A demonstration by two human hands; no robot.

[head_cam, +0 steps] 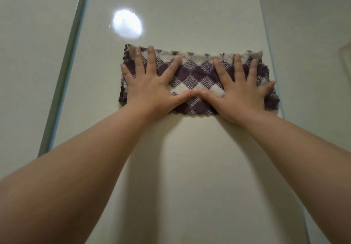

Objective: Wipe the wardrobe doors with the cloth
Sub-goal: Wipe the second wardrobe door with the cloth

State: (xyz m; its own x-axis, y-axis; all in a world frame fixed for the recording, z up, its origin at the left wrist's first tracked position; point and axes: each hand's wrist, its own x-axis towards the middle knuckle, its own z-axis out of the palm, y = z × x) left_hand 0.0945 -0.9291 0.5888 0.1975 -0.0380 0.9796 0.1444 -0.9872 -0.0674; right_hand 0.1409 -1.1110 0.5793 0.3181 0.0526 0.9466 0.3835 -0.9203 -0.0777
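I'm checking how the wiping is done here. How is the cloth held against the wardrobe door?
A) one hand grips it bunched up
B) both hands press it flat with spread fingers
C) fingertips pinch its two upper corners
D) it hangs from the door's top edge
B: the left hand and right hand lie spread on the cloth, pressing it flat against the door.

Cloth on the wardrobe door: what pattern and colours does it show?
The cloth is checked in dark purple and cream, clearest in the head view.

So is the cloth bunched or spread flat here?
Spread flat. The checked cloth lies as a wide strip on the wardrobe door, pressed by the left hand and right hand, fingers splayed.
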